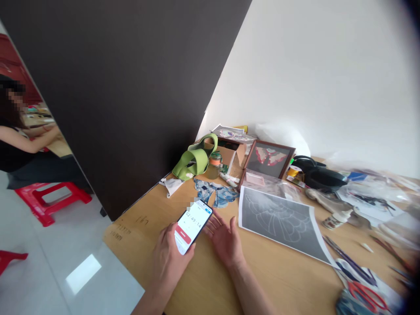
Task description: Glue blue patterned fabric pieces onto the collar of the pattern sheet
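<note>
My left hand (173, 251) is closed around a smartphone (193, 225), holding it tilted above the wooden table. Its lit screen shows timer digits and a red button. Palm up and fingers spread, my right hand (226, 240) is beside the phone's right edge with nothing on the palm; some fingertips are hidden behind the phone. Just beyond the phone lie blue patterned fabric pieces (215, 192), cut in a wing-like shape. To the right of my right hand is a grey printed sheet (282, 218) with a white line drawing of wings.
Red-handled scissors (365, 297), tweezers (349, 258) and a white glue bottle (337, 219) lie at the right. Behind stand a framed butterfly piece (269, 157), a glass jar (214, 166) and green felt strips (193, 162). A dark partition (124, 96) rises at the left; a person sits beyond it.
</note>
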`<state>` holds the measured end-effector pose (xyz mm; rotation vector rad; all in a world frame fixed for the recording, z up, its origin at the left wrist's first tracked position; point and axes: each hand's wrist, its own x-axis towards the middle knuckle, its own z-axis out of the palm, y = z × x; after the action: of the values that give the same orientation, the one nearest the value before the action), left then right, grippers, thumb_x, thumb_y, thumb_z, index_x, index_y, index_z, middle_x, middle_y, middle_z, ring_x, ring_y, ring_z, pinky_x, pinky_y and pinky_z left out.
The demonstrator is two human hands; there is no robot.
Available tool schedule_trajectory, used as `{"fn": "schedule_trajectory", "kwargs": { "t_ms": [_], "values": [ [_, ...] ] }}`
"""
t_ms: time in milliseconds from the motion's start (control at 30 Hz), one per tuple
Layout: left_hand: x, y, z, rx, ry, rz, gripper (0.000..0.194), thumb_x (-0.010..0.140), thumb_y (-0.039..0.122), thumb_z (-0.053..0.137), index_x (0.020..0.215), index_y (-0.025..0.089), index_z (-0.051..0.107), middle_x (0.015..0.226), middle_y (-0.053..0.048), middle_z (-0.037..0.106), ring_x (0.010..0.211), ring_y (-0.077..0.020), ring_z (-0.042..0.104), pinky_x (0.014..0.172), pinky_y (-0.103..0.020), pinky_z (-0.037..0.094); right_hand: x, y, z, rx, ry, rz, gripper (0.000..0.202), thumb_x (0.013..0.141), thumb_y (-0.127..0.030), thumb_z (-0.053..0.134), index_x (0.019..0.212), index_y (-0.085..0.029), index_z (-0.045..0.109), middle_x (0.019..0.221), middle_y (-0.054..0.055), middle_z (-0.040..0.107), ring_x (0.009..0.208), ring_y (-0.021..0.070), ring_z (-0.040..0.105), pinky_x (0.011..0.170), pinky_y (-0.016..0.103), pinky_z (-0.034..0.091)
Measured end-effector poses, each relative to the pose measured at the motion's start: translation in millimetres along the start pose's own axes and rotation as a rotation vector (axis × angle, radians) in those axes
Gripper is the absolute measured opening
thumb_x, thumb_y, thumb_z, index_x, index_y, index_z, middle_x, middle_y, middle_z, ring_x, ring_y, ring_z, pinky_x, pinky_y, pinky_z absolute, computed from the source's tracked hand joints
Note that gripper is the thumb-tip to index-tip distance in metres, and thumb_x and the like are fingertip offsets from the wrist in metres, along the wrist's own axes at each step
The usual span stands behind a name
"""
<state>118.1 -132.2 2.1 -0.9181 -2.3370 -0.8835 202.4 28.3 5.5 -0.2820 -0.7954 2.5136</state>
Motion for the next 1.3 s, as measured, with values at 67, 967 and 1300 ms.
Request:
{"fn": "schedule_trajectory", "kwargs": {
  "t_ms": [67, 967, 1300],
  "values": [
    [1, -6, -0.2, 0.025, 0.005, -0.024, 0.055, 0.075, 0.036, 0.067, 0.122, 0.017, 0.046, 0.104, -0.014, 0.067, 0.095, -0.0301, 0.066, 0.069, -0.037, 0.055, 1, -2, -2, -0.009, 0.026, -0.023, 0.064, 0.078, -0.072, 0.057, 0.117, -0.022, 0.066, 0.118, 0.011, 0.068, 0.109, 0.0275, 0.061, 0.102, 0.047, 0.038],
    [49, -101, -25.7, 0.410, -0.241, -0.314, 0.052, 0.082, 0.044, 0.058, 0.121, 0.012, 0.044, 0.101, -0.015, 0.066, 0.102, -0.0324, 0.061, 0.071, -0.036, 0.048, 9, 3, -19, -0.112, 0.186, -0.089, 0.054, 0.076, -0.069, 0.063, 0.097, -0.021, 0.075, 0.109, 0.010, 0.071, 0.111, 0.0305, 0.059, 0.104, 0.051, 0.038],
    [55, -108, -20.5, 0.397, -0.260, -0.309, 0.053, 0.081, 0.043, 0.060, 0.122, 0.014, 0.043, 0.104, -0.015, 0.067, 0.108, -0.0330, 0.058, 0.077, -0.036, 0.048, 11, 4, -22, -0.120, 0.188, -0.066, 0.054, 0.076, -0.068, 0.062, 0.096, -0.019, 0.076, 0.108, 0.012, 0.072, 0.109, 0.0304, 0.061, 0.105, 0.050, 0.038]
  ]
}}
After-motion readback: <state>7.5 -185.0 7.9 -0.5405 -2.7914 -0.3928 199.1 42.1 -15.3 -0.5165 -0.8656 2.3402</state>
